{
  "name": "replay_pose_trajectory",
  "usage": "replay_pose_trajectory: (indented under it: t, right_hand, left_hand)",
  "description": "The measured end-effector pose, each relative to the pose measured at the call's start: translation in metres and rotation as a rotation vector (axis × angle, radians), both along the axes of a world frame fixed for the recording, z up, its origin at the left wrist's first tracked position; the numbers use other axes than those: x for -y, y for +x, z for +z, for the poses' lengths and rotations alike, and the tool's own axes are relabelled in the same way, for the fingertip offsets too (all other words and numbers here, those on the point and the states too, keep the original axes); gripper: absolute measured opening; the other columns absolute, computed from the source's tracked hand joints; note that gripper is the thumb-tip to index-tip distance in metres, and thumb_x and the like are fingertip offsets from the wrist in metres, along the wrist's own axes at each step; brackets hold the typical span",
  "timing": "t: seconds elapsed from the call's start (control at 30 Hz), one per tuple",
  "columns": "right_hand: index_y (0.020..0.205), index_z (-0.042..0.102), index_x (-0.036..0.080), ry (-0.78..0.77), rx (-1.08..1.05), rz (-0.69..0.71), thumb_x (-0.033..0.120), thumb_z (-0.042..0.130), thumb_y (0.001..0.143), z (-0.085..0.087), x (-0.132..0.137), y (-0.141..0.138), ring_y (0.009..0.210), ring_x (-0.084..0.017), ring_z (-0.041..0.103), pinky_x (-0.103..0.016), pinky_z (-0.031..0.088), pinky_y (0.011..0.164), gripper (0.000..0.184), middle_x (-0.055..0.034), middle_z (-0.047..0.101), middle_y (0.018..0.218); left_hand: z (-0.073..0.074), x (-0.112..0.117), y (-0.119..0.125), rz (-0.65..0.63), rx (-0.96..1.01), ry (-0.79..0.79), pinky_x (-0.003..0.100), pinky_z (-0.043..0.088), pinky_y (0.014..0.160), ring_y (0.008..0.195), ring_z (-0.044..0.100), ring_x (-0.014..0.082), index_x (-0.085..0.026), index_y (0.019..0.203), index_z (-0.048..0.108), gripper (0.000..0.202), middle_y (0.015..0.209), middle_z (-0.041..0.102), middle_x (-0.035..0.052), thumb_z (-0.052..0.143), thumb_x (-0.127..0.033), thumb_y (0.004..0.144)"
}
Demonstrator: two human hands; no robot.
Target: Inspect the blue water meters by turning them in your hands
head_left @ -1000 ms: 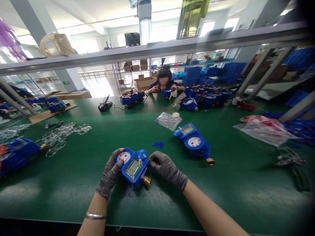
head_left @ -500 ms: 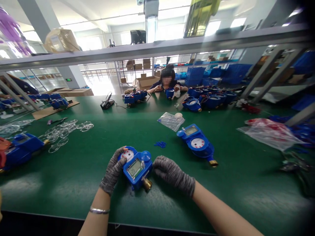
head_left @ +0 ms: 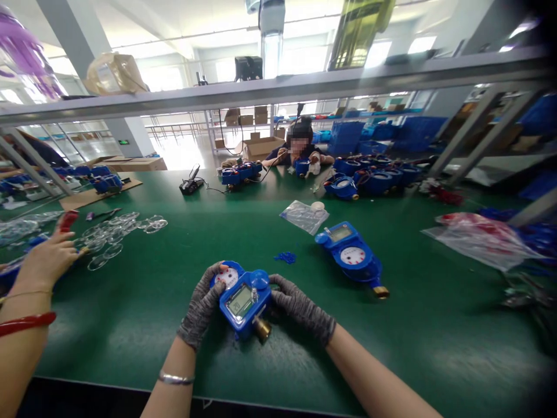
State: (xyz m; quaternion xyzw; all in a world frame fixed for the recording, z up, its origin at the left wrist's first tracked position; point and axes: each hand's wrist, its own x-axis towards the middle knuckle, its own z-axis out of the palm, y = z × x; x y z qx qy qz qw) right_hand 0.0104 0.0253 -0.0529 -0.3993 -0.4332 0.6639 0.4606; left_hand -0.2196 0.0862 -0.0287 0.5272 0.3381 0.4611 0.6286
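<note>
A blue water meter [head_left: 241, 302] with a white dial, a small grey display, a round blue cap and a brass end is tilted just above or on the green table in front of me. My left hand [head_left: 203, 300], in a grey glove, is closed around its dial end, thumb over the dial. My gloved right hand [head_left: 299, 303] has its fingers bent against the meter's right side by the cap; some fingertips are hidden behind it. Past them lies a small pile of blue bits [head_left: 285, 257]. A second water meter [head_left: 354, 255] lies to the right.
A co-worker's hand [head_left: 46, 259] holds up a red object [head_left: 68, 220] at the left. Clear rings [head_left: 114, 231] lie beyond it. A plastic bag [head_left: 304, 216] and a bag of red parts [head_left: 478, 235] are on the table. Another person [head_left: 300, 139] sits opposite among several blue meters.
My right hand has shifted slightly, its fingers straightening against the meter's side. My left hand keeps its hold. A co-worker's arm with a red object has come into view at the left.
</note>
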Motion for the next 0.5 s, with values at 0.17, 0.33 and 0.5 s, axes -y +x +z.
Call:
replay_pose_trajectory:
  t: [0.17, 0.33, 0.5]
  right_hand:
    - [0.117, 0.047, 0.017, 0.112, 0.058, -0.076, 0.051, 0.063, 0.084, -0.005, 0.003, -0.002, 0.061, -0.007, 0.046, -0.016, 0.035, 0.053, 0.050, 0.0026, 0.051, 0.071]
    - [0.112, 0.046, 0.016, 0.099, 0.093, -0.093, 0.056, 0.064, 0.078, -0.001, -0.003, -0.003, 0.057, -0.007, 0.046, -0.017, 0.037, 0.051, 0.056, 0.0031, 0.050, 0.069]
    - [0.119, 0.053, 0.015, 0.117, 0.534, -0.056, 0.052, 0.049, 0.088, 0.010, -0.011, 0.001, 0.069, -0.014, 0.057, -0.025, 0.047, 0.062, 0.048, -0.0049, 0.060, 0.084]
  left_hand:
    - [0.001, -0.001, 0.004, 0.037, -0.068, 0.003, 0.037, 0.051, 0.092, 0.110, 0.057, 0.0254, -0.020, 0.114, 0.058, 0.039, 0.128, 0.054, 0.0082, 0.066, -0.040, 0.082]
    - [0.009, 0.004, -0.017, 0.010, -0.239, 0.033, 0.042, 0.043, 0.107, 0.133, 0.041, 0.0309, -0.028, 0.125, 0.058, 0.052, 0.145, 0.042, 0.0051, 0.067, -0.049, 0.078]
    - [0.000, 0.005, -0.056, -0.121, -0.543, 0.213, 0.048, 0.032, 0.115, 0.139, 0.032, 0.0327, -0.036, 0.134, 0.052, 0.074, 0.151, 0.034, 0.0023, 0.079, -0.046, 0.065]
